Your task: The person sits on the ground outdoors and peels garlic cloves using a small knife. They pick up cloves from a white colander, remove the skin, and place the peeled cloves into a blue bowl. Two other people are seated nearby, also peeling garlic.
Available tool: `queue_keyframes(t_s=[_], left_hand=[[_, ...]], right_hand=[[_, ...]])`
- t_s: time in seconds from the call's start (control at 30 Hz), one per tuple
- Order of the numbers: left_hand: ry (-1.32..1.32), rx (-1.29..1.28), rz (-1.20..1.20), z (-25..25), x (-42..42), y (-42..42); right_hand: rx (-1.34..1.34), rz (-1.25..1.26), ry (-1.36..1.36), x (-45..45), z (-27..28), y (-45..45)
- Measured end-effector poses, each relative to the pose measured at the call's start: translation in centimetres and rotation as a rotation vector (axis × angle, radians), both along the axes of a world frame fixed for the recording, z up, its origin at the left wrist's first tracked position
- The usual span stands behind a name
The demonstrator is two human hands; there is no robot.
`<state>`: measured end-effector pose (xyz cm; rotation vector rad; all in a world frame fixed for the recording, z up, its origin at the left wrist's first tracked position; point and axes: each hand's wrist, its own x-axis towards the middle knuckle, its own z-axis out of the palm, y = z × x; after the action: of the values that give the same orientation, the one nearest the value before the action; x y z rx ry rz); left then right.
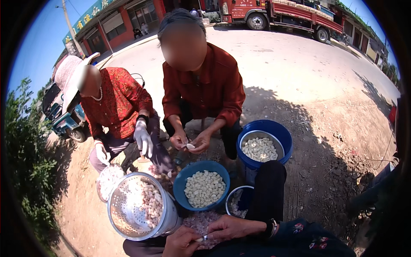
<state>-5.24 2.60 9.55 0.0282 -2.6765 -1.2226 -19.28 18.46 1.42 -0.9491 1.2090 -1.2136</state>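
At the bottom centre my left hand [181, 241] pinches a garlic clove [199, 239] between thumb and fingers. My right hand [224, 227] meets it from the right, its fingertips closed on a small metal blade [205, 237] that touches the clove. Loose garlic skins [200, 221] lie just beyond both hands. Left of them, a perforated metal colander [110, 205] holds unpeeled cloves [151, 205]. Peeled cloves [205, 189] fill much of a teal plastic basin [180, 183] ahead, and a smaller container [228, 200] with skins stands beside my knee.
Two people squat opposite; one [202, 86] handles garlic, the other wears white gloves [143, 138] near a bowl of skins [109, 180]. A blue bucket [287, 138] bears a metal bowl [279, 144] of peeled cloves. A red truck [240, 11] stands on the road behind.
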Motion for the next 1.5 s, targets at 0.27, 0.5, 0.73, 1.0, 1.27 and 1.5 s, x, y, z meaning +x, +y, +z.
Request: queue_keyframes(t_s=[0.27,0.5,0.73,1.0,1.27,1.5], left_hand=[[-0.129,0.282,0.018,0.1,0.8,-0.4],[-0.235,0.791,0.143,-0.8,1.6,-0.2],[-0.031,1.119,0.209,-1.9,3.2,-0.6],[0.186,1.298,0.212,-4.1,2.6,-2.3],[0.199,1.174,0.248,-4.0,3.0,-1.9],[0.168,1.023,0.235,-4.6,2.8,-2.1]], right_hand=[[0.067,0.126,-0.301,0.1,0.1,-0.1],[-0.017,-0.029,0.006,0.1,4.5,0.0],[-0.115,-0.055,0.041,1.8,-0.8,-0.7],[0.121,-0.113,0.094,1.8,0.1,-1.0],[-0.043,-0.234,0.273,2.2,3.6,-1.1],[-0.167,-0.343,0.487,2.2,5.8,-1.4]])
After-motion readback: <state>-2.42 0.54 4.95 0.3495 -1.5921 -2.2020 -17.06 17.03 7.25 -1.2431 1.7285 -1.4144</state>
